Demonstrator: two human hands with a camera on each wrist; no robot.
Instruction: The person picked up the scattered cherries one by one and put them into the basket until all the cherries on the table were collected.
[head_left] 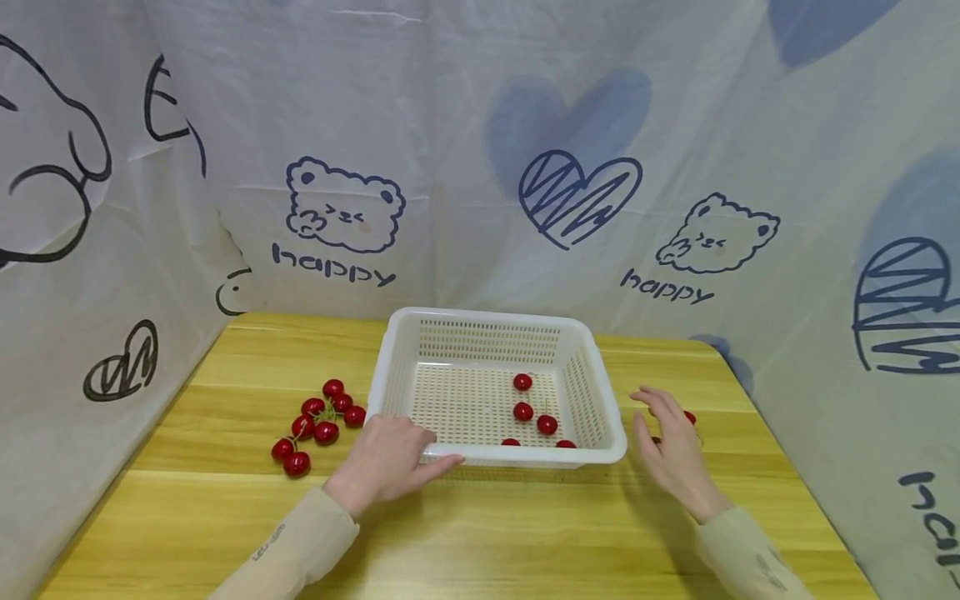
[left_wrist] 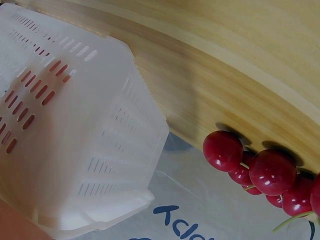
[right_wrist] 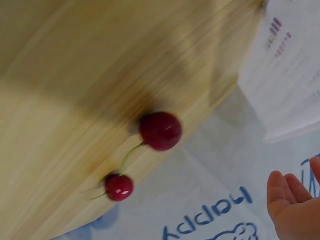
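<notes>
Five red cherries [head_left: 522,412] visible in white basket [head_left: 487,454] on wooden table [head_left: 525,533], cherry cluster [head_left: 326,432] left of it. Left hand [head_left: 390,458] grips basket's near-left corner; right hand [head_left: 671,446], fingers loose, holds nothing, near two more cherries [right_wrist: 161,131] right of basket.

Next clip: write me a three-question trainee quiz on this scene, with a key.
1. True or false: two cherries lie on the table near the right hand.
2. The left hand grips: A) a cherry; B) the white basket; C) the wall cloth.
3. How many cherries show inside the basket in the head view?

Key: 1. True. 2. B. 3. Five, two of them partly hidden.
</notes>
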